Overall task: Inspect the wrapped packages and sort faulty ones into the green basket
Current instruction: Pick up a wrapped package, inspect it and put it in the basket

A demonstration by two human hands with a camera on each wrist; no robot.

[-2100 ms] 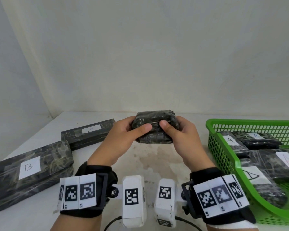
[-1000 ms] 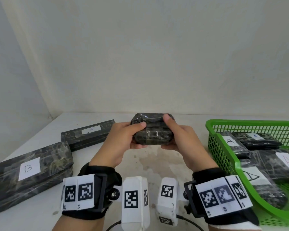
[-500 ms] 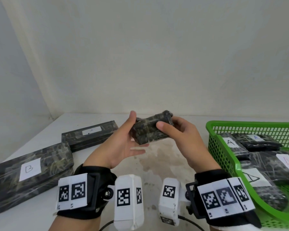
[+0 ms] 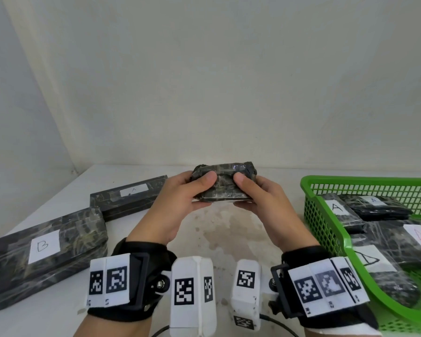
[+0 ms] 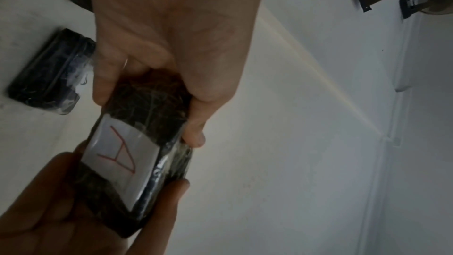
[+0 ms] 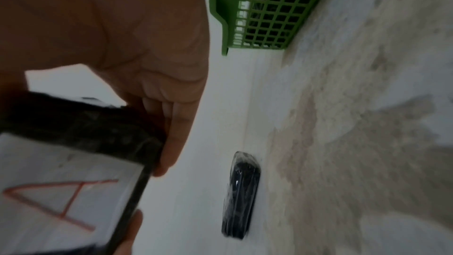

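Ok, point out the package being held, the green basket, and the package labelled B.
held package [image 4: 225,169], head view, its top face above the thumbs
green basket [image 4: 326,215], head view, its left mesh wall
package labelled B [image 4: 83,229], head view, wrap right of the label

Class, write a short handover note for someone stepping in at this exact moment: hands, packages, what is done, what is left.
Left hand and right hand both grip one small wrapped package above the table; its underside bears a label with a red A.
Done: several wrapped packages, some marked A, lie in the green basket.
Left: judge the held package. The long package marked B, the long one marked A behind it and a small dark package on the table are not in the basket.
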